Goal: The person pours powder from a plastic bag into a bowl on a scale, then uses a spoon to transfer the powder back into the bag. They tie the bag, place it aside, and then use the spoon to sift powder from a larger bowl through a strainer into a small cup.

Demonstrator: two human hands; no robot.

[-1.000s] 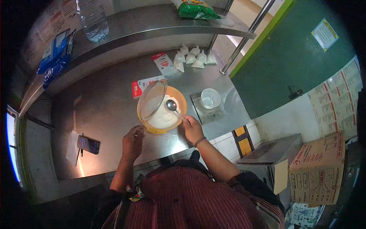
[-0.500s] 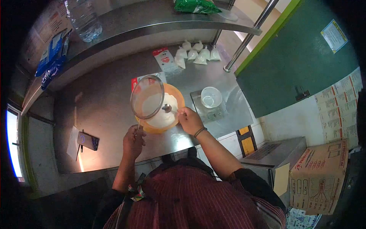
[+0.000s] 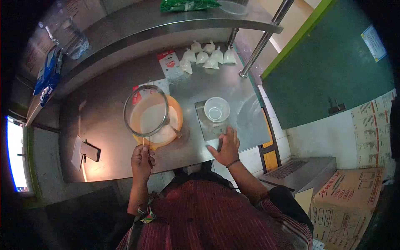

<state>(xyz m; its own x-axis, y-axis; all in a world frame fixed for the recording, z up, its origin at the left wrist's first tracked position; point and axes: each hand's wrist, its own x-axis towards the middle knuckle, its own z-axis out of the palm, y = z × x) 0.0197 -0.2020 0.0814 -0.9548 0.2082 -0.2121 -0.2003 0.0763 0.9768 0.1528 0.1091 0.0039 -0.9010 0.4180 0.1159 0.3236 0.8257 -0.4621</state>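
My left hand [image 3: 142,160] grips the handle of a round sieve [image 3: 146,111], held over an orange bowl [image 3: 177,109] of white powder. A spoon [image 3: 175,131] rests in the bowl with its handle towards the right rim. My right hand [image 3: 227,146] is empty, fingers apart, at the front edge of a flat scale [image 3: 213,132]. On the scale stands a clear plastic tub [image 3: 217,109].
Several tied bags of white powder [image 3: 211,62] stand at the back beside a red and white packet [image 3: 170,64]. A phone [image 3: 90,151] leans at the left. Above runs a metal shelf [image 3: 137,26] with a bottle [image 3: 73,41]. A carton [image 3: 348,200] is at the lower right.
My right hand has let go of the spoon and moved right to the scale, its fingers opening. The sieve stays over the bowl in my left hand. The whole view has shifted a little.
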